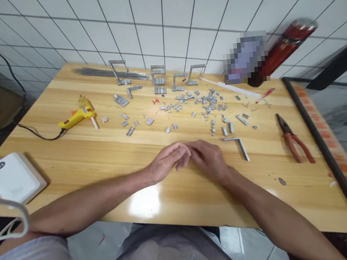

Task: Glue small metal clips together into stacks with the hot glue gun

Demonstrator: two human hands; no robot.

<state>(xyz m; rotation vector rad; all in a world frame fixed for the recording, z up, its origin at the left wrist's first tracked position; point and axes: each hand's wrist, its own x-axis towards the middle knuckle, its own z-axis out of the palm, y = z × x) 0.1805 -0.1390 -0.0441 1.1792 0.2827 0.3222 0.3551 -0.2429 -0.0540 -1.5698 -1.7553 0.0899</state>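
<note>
My left hand (168,161) and my right hand (209,157) meet above the front middle of the wooden table, fingertips together. The fingers of both are curled and pinched; whatever may be between them is hidden. Just right of my right hand lies an L-shaped grey strip (239,146). Beyond the hands, small grey cut pieces (210,102) are scattered in a loose heap. Several bent grey frames with small blocks at their feet stand near the wall, among them one frame (119,72) at the left and another frame (195,74) at the right.
A yellow glue gun (78,116) with a cord lies at left, behind a white power bank (15,178). Pliers with red handles (296,144) lie at right. A red flask (288,49) stands by the tiled wall, near thin grey rods (103,73) and a red pen (265,95).
</note>
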